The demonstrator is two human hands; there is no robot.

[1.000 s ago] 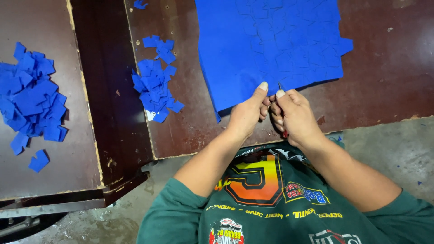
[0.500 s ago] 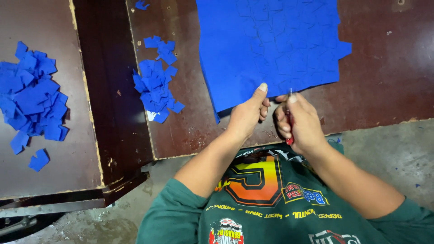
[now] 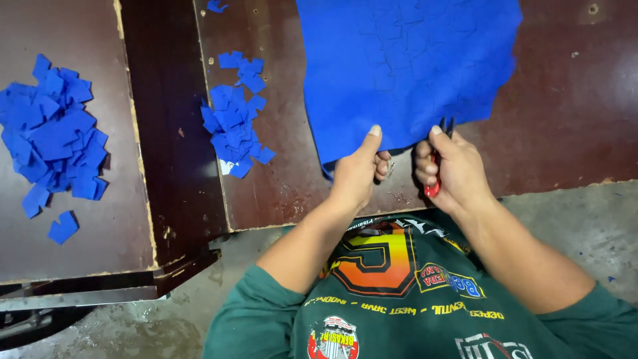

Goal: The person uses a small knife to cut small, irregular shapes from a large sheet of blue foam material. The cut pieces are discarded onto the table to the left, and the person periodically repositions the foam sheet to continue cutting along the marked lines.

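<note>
Blue foam-like sheet (image 3: 405, 66), scored into small squares, lies on the dark brown table (image 3: 565, 119) at twelve o'clock from the hands. Left hand (image 3: 355, 173) pinches its near edge, thumb on top; right hand (image 3: 452, 169) is closed round red-handled scissors (image 3: 435, 179) at the same edge. It looks light and floppy, best held close beside the cut. Loose blue cut squares (image 3: 236, 119) lie at nine o'clock.

Dark reddish-brown counter (image 3: 558, 153), scuffed, near edge chipped pale. On it, a big blue sheet (image 3: 405, 66) at twelve o'clock, a small heap of blue cut pieces (image 3: 234, 116) at ten. Beyond a dark gap, a second counter (image 3: 100, 233) at nine, bearing a larger blue pile (image 3: 50, 139). Below, grey concrete floor (image 3: 585, 219).
</note>
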